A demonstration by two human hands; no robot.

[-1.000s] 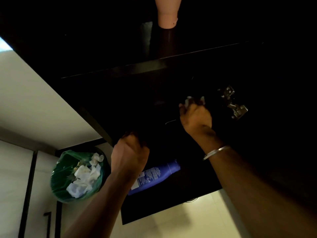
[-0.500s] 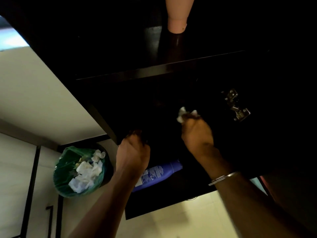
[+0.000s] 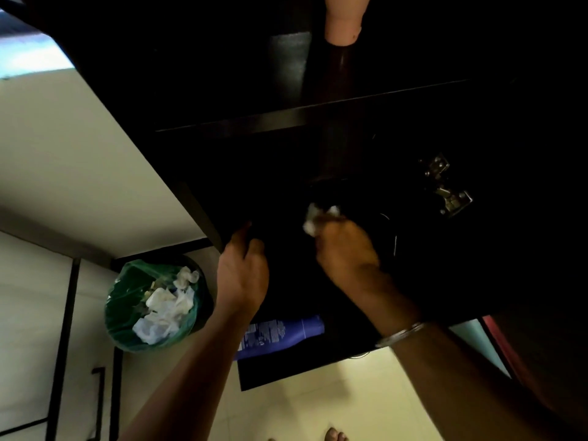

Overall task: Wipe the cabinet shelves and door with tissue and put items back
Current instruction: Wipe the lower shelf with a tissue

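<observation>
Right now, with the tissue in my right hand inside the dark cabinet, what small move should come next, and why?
Probably sweep the crumpled tissue sideways along the dark shelf toward the metal hinge. The right hand already grips it against the surface, and the left hand grips the cabinet's edge, steadying you. The blue bottle lies lower down, out of the way.

My arms bare, no sleeves in view. Left hand: no ring or watch that I can see, wrist bare. Right hand: thin silver metal bangle round my wrist, plain, smooth, catching light. Bare toes at bottom edge, no footwear visible. Dim light; finer detail on my fingers hard to tell.
</observation>
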